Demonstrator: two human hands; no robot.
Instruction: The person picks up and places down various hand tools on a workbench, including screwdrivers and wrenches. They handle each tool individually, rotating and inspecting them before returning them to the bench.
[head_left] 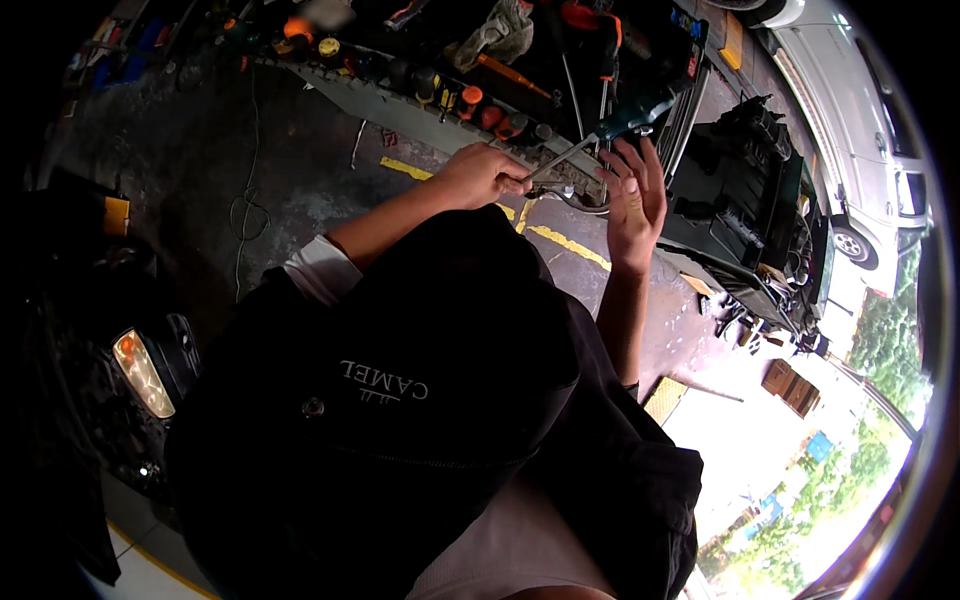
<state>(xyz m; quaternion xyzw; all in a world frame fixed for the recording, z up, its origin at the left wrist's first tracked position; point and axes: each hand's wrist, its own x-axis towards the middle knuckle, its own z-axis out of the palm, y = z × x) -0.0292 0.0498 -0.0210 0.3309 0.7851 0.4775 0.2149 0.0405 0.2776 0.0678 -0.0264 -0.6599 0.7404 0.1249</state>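
My left hand (478,176) is closed, its fingertips pinching the metal shaft of a long tool (562,161). The shaft slants up to the right and meets a thick dark green end, which looks like a handle; its exact kind is not clear. Beside that green end my right hand (637,212) is raised, fingers stretched and apart, the tips just below it. Whether they touch it I cannot tell. Both hands are at the near edge of a tool cart (370,106). Along this edge stand several screwdrivers with coloured handles, among them an orange-topped one (471,97).
On the cart lie a grey work glove (497,36), an orange-handled screwdriver (515,76) and a red-and-black handled one (609,48). A cable (256,150) hangs to the floor at left. A car headlight (143,373) is at lower left, a black cart (725,195) and white vehicle (835,95) at right.
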